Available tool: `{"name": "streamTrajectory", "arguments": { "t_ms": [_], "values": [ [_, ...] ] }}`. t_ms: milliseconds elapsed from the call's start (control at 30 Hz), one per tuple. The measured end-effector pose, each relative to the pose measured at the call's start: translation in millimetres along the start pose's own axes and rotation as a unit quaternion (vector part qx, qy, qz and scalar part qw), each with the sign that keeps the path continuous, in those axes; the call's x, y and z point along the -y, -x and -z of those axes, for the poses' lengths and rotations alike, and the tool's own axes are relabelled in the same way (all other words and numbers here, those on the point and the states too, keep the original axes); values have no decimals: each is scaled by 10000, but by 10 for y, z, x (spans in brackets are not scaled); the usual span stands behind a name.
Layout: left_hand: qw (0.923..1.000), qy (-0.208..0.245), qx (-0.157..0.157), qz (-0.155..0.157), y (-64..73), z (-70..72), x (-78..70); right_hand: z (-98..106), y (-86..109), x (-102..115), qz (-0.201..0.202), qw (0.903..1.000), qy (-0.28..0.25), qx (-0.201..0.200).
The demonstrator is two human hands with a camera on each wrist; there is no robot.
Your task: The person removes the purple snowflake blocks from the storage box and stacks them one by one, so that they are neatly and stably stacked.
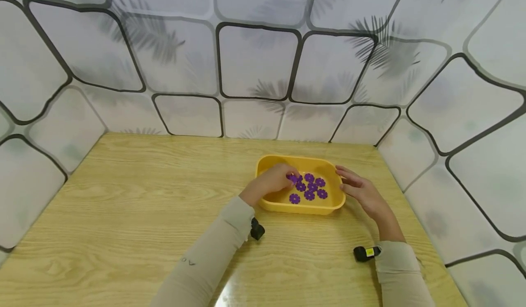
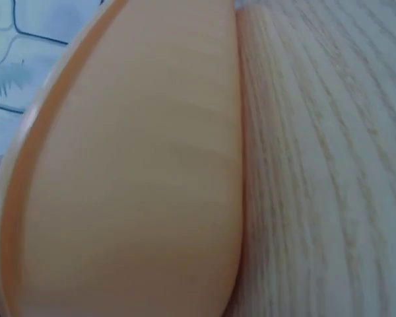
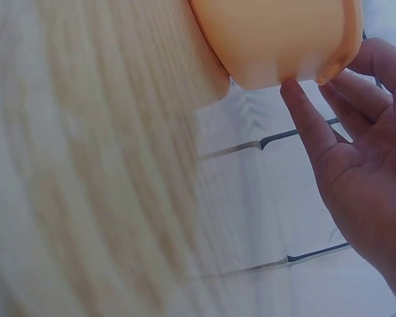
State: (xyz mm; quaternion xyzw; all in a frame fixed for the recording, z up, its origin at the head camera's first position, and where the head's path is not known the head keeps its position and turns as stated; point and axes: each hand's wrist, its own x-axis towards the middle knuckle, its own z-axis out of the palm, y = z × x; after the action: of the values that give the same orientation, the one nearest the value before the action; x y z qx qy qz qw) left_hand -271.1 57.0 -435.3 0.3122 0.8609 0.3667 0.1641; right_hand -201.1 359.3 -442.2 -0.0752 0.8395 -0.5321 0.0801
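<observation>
L hand (image 1: pixel 276 179) is in over the near-L part of the tub (image 1: pixel 302 210), fingers bent, pinching one purple disc (image 1: pixel 293 178) at the tips; its thumb can't be made out. Only the head view gives this: the L wrist cam (image 1: pixel 257 229) gets just the tub's outer side wall, curved rim & the table (image 2: pixel 323 165) alongside, w/ no disc in sight.

Other discs (image 1: pixel 312 187), purple w/ notched edges, lie on the tub floor, mostly toward its R half, a few touching or overlapping, one apart nr the front wall. Again head view only, as both wrist views see the tub from outside.

R hand (image 1: pixel 363 195) is at the tub's R end, fingers spread & slightly bent, not closed round anything. Head view has fingertips at the rim; R wrist view adds the palm side, w/ thumb tip against the outer end wall & other fingers by the corner. Can't tell how hard it presses.

Tub sits on the table, R of ctr, toward the back. Head view alone has both sleeves (image 1: pixel 205 257) & the R wrist cam (image 1: pixel 365 253). Patterned wall (image 1: pixel 259 65) shows in all 3.
</observation>
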Motion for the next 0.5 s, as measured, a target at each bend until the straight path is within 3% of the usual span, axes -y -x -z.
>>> {"name": "streamTrajectory", "arguments": {
  "t_ms": [100,200,500],
  "values": [
    [9984,568,29,-8,-14,29,9,6,-6,10,22,10000,38,-7],
    [9962,864,66,53,-19,48,5,7,-11,13,45,10000,70,-20],
    [9973,731,111,-21,1,68,-33,-1,-1,3,48,10000,40,-8]
  ]
}}
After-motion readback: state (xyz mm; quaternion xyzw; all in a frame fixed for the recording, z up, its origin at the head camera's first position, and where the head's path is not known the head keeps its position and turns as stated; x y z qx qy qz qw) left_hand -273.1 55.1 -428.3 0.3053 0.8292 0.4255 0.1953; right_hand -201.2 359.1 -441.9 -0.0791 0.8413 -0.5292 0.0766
